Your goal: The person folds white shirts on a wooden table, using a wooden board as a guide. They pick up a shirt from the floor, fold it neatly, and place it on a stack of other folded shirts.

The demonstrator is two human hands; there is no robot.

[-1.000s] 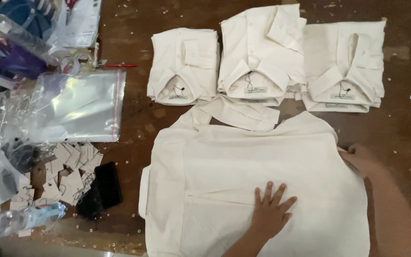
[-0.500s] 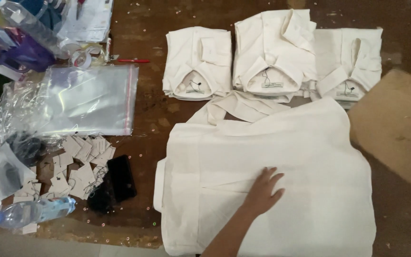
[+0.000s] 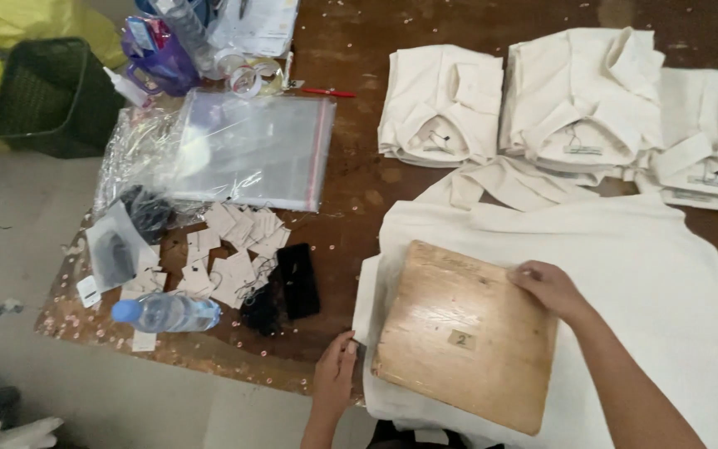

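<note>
- Green plastic basket (image 3: 47,96) sits at the far left, off the table, next to a yellow bag (image 3: 27,25).
- One clear water bottle (image 3: 166,313) with a blue cap lies on its side near the table's (image 3: 359,191) front left edge.
- A scatter of pale card tags (image 3: 230,249), too many to count surely, lies just beyond the bottle, with crumpled clear wrapping (image 3: 130,154) further left.
- One flat stack of clear plastic bags (image 3: 251,150) with a red strip lies behind the tags.
- One black phone (image 3: 298,280) rests just right of the tags.
- The left hand (image 3: 336,374) is at the near edge of the table, its fingers curled on the left edge of the shirt and touching the board's lower left corner; whether it grips cloth or only presses, I cannot tell.
- One wooden board (image 3: 463,333), tilted slightly, lies flat on the left half of the spread shirt.
- One cream shirt (image 3: 641,283) is spread face down across the near right of the table, collar away from the person.
- The right hand (image 3: 548,287) rests on the board's upper right corner, fingers bent over the edge and holding it.
- Three folded cream shirts (image 3: 579,100) lie in a row along the far side, collars toward the person, the right one partly cut off by the frame.
</note>
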